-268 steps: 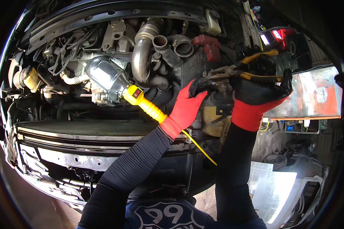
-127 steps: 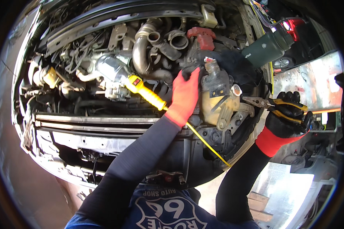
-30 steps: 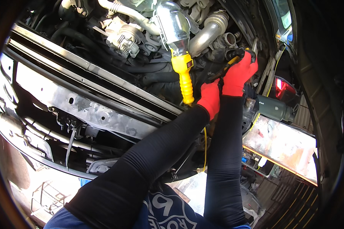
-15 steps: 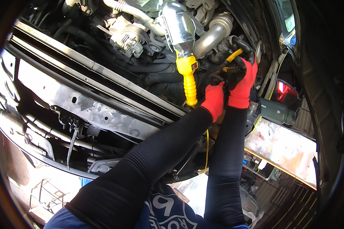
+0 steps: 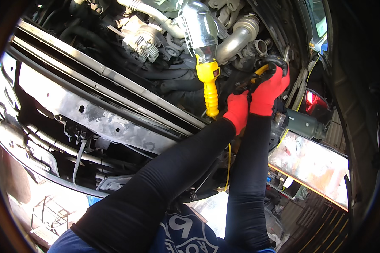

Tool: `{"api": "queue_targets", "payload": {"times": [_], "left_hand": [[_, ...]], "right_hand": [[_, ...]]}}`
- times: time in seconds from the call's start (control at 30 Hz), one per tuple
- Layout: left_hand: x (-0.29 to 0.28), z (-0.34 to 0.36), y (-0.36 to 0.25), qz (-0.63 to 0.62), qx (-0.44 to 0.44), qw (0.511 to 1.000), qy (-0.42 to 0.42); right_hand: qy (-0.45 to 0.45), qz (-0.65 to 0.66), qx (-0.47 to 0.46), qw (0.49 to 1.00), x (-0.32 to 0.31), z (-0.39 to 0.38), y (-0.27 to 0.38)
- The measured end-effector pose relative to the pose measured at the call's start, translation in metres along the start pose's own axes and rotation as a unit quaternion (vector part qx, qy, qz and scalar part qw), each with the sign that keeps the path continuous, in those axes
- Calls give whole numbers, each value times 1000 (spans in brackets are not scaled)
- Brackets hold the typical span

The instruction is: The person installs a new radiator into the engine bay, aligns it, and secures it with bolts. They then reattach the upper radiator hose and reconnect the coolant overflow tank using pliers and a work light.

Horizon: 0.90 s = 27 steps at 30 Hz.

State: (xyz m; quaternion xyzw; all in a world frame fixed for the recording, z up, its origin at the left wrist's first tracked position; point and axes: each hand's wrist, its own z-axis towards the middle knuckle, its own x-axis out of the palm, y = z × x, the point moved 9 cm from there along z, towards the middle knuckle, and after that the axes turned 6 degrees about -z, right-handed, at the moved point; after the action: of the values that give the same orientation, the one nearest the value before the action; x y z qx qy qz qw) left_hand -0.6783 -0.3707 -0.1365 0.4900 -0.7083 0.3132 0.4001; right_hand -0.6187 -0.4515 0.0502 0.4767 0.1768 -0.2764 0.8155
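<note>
While my right hand (image 5: 268,90) curls its fingers around the yellow-handled pliers (image 5: 261,72) deep in the engine bay, my left hand (image 5: 237,110) sits just beside; its fingers are hidden. The work lamp (image 5: 204,50) hangs close left, a metal pipe (image 5: 236,38) above.

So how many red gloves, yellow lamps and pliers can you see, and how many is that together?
Red gloves: 2, on the left hand and the right hand
Yellow lamp: 1
Pliers: 1, with yellow and black handles, in the right hand
Total: 4
</note>
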Motion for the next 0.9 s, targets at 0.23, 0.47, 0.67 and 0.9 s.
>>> {"api": "queue_targets", "payload": {"times": [0.23, 0.47, 0.67, 0.9], "left_hand": [[-8, 14, 13, 69, 43, 996, 26], [8, 1, -13, 436, 156, 883, 75], [15, 6, 18, -171, -91, 976, 102], [2, 16, 40, -233, -153, 955, 106]], "right_hand": [[53, -81, -26, 995, 4, 0, 3], [-34, -146, -161, 976, -13, -2, 18], [-61, -136, -161, 976, -42, 5, 40], [-177, -36, 32, 983, -93, -17, 58]]}}
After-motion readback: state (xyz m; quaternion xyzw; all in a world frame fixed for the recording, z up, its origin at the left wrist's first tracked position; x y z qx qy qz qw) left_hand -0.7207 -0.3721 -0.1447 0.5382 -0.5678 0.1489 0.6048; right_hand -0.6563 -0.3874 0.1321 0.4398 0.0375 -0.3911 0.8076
